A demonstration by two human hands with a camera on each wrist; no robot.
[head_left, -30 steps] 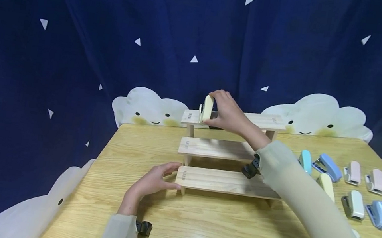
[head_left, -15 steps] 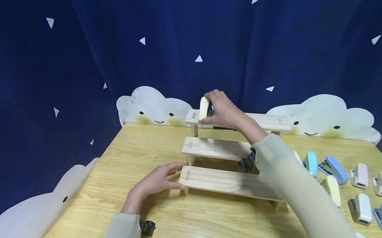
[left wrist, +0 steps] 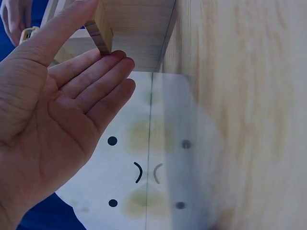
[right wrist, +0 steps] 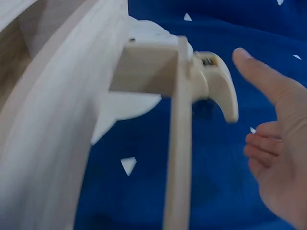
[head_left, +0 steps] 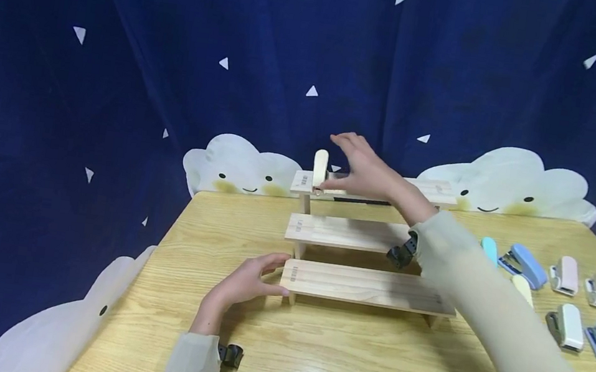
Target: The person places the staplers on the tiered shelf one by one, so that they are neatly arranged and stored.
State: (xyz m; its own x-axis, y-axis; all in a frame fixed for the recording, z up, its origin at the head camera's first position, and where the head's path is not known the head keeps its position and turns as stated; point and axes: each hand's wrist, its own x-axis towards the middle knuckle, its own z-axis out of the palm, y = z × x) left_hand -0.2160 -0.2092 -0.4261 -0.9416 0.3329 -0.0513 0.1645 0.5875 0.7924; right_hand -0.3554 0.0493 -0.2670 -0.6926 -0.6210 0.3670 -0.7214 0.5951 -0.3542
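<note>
A cream-yellow stapler (head_left: 320,167) stands at the left end of the top tier of a three-tier wooden shelf (head_left: 342,282). Beside it is my right hand (head_left: 365,170), thumb and fingers spread wide. In the right wrist view, a gap separates the thumb of my right hand (right wrist: 283,139) from the stapler (right wrist: 220,86). My left hand (head_left: 246,280) holds the left end of the lowest tier, thumb at the front edge and fingers at the back. Its palm faces the left wrist view, where the hand (left wrist: 62,105) has its fingertips against the wooden end (left wrist: 100,33).
Right of the shelf, several staplers lie on the wooden table (head_left: 202,224), among them a blue one (head_left: 525,266), a pink one (head_left: 566,275) and a white one (head_left: 568,326). A dark blue curtain (head_left: 273,32) with white clouds hangs behind.
My right hand set the cream-yellow stapler upright on the top tier, let go of it, and drew back slightly to the right. The left hand kept its place at the lowest tier.
</note>
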